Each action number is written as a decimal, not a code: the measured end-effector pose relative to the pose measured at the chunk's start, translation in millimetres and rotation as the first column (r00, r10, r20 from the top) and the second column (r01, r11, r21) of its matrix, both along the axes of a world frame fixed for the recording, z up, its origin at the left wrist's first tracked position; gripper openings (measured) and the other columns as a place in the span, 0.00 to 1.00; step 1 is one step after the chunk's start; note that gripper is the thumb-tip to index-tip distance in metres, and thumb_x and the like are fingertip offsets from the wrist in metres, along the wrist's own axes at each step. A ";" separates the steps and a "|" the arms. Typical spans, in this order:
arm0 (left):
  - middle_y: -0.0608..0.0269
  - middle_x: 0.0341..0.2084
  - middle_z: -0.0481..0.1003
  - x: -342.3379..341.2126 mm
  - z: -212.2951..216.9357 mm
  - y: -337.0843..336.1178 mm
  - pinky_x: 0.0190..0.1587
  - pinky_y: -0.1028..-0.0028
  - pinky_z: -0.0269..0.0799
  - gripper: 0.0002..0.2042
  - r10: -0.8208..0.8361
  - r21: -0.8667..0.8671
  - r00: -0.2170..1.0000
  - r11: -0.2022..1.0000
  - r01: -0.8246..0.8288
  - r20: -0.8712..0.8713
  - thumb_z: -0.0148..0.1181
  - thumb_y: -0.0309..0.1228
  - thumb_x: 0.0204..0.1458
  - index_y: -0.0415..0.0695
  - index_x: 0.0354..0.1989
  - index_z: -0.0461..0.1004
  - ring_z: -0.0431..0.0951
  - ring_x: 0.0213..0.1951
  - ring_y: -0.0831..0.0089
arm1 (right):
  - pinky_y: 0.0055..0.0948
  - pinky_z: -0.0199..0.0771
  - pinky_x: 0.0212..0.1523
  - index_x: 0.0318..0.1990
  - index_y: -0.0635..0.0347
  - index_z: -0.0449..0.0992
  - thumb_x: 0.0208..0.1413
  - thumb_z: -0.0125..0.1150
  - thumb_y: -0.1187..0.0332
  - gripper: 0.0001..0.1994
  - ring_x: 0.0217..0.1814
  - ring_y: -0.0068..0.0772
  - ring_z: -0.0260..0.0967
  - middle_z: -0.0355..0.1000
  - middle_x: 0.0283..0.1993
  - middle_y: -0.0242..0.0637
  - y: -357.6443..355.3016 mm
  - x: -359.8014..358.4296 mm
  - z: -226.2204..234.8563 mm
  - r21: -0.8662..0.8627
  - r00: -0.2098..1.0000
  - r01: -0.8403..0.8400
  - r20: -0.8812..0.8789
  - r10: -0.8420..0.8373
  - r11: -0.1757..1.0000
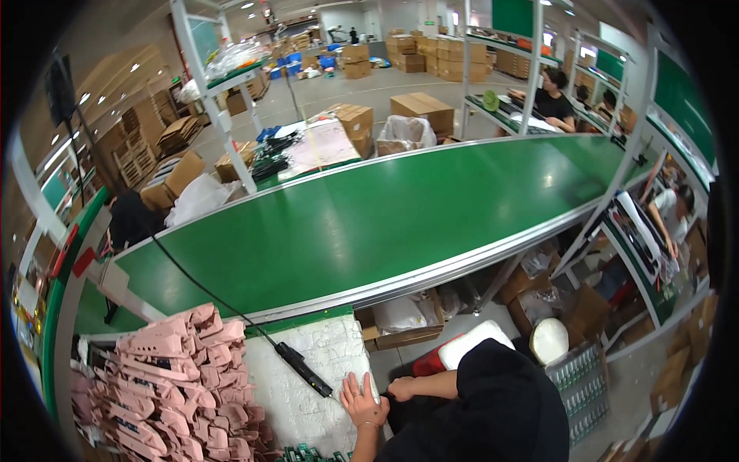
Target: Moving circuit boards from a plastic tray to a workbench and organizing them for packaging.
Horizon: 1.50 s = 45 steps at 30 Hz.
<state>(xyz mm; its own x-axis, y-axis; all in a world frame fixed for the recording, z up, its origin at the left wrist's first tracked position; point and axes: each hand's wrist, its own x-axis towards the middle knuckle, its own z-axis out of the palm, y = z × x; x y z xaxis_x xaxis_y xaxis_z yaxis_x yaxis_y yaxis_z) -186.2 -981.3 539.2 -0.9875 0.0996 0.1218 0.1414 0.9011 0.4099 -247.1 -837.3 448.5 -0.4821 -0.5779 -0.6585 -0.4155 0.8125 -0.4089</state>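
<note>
My left hand lies flat on the right edge of a white foam pad, fingers apart and holding nothing. A black wand-shaped tool on a black cable lies on the pad just left of that hand. My right hand sits just right of the pad's edge, close to my dark clothing, and its fingers are too small to read. A heap of several pink plastic parts fills the bench to the left.
A long green conveyor belt runs across in front of the pad. Cardboard boxes and bags sit under it. Small green parts lie at the near edge. A rack of green items stands at the right. Other people work at far benches.
</note>
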 end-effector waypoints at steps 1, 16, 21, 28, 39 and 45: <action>0.48 0.63 0.50 -0.7 0.4 0.4 0.64 0.51 0.38 0.36 0.014 0.007 0.999 1.000 -0.014 0.048 0.60 0.38 0.32 0.51 0.59 0.62 0.47 0.64 0.48 | 0.44 0.72 0.45 0.41 0.56 0.75 0.45 0.55 0.65 0.14 0.46 0.49 0.71 0.74 0.41 0.47 -0.1 -0.6 1.1 -0.028 0.999 0.036 -0.037 -0.037 0.999; 0.53 0.65 0.47 3.8 -5.0 -10.4 0.64 0.53 0.40 0.35 0.025 0.010 0.995 1.000 -0.026 0.099 0.57 0.40 0.39 0.56 0.62 0.58 0.44 0.66 0.54 | 0.36 0.72 0.45 0.42 0.56 0.74 0.46 0.55 0.64 0.14 0.42 0.43 0.73 0.75 0.37 0.42 15.5 -31.5 47.4 -0.316 0.998 0.061 0.020 -0.058 0.947; 0.53 0.65 0.46 8.5 -6.2 -13.8 0.64 0.53 0.40 0.35 0.041 -0.009 0.997 0.999 -0.040 0.069 0.56 0.41 0.41 0.55 0.63 0.55 0.43 0.67 0.54 | 0.35 0.71 0.43 0.40 0.58 0.75 0.50 0.55 0.61 0.13 0.39 0.42 0.73 0.75 0.38 0.42 -45.0 -84.6 187.4 -0.356 0.933 -0.328 -0.266 0.242 0.875; 0.52 0.65 0.46 9.8 -16.4 -12.3 0.63 0.51 0.42 0.37 0.034 -0.028 0.999 0.999 -0.033 0.038 0.57 0.41 0.42 0.53 0.65 0.51 0.42 0.67 0.55 | 0.25 0.69 0.37 0.34 0.63 0.73 0.51 0.56 0.70 0.06 0.34 0.25 0.68 0.71 0.30 0.36 -156.9 -122.0 430.0 -0.777 0.821 -0.556 -0.570 0.046 0.296; 0.50 0.50 0.68 128.6 278.8 -84.8 0.53 0.65 0.64 0.19 -0.215 0.421 0.896 0.824 0.381 -0.389 0.53 0.33 0.54 0.40 0.54 0.65 0.69 0.51 0.56 | 0.37 0.45 0.66 0.63 0.74 0.45 0.36 0.60 0.34 0.58 0.69 0.48 0.44 0.47 0.66 0.60 -336.6 -155.7 626.4 -0.757 0.860 -0.417 -0.508 -0.051 0.503; 0.58 0.36 0.74 276.7 448.9 -179.7 0.43 0.70 0.68 0.11 0.194 0.019 0.097 0.520 -0.854 -0.976 0.59 0.26 0.44 0.42 0.38 0.74 0.73 0.37 0.64 | 0.38 0.72 0.43 0.37 0.72 0.76 0.35 0.58 0.33 0.40 0.39 0.47 0.74 0.74 0.34 0.52 -335.4 -149.0 630.4 -0.522 0.654 -0.593 -0.756 -0.012 0.613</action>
<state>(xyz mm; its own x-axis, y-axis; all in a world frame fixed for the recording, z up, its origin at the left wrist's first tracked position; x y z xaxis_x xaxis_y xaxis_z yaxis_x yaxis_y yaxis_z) 90.6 -1161.0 988.1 -0.1183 -0.0381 0.9922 -0.5463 0.8369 -0.0329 -396.1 -1172.7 1078.9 -0.2817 -0.8686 0.4075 -0.9457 0.1795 -0.2711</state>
